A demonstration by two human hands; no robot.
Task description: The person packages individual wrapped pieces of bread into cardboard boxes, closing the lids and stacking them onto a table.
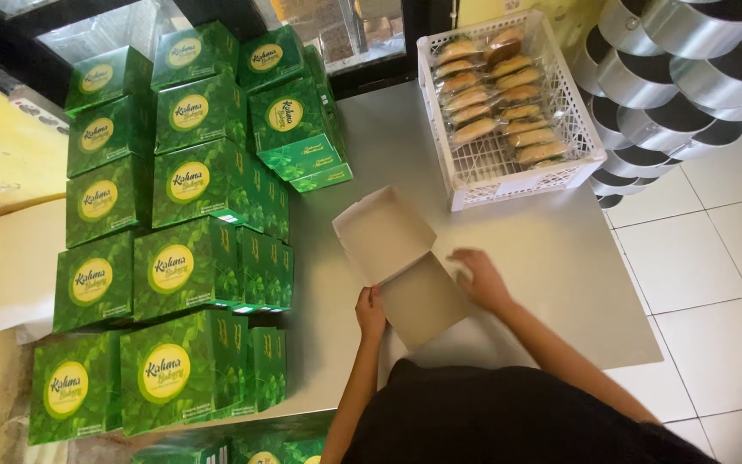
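Right now, head view, the only one: both hands are on an open cardboard box (407,268), plain inside, lid flap thrown back away from the person. Left hand (370,313) has its fingers curled shut on the near-left edge of the box, pinching the wall. Right hand (480,279) rests at the box's right corner, fingers bent loosely over the edge; can't tell if it grips anything or just presses. The box sits on the grey table (551,258), directly btwn the two sets of fingers.

Step in hand, as I judge it: squaring up or forming the empty box, nothing inside yet. The next move prob. calls for steadying the base w/ left fingers while the right frees up, w/o crushing the thin walls.

Around: beyond the right fingers, well apart, a white plastic crate (560,163) w/ wrapped buns (500,94) in rows. Left of the left fingers, stacks of shut green boxes (173,258), near but not touching. Shiny round metal tins (672,77) piled far right. Nothing lies btwn hands and crate; the raised lid flap leans partway that way.
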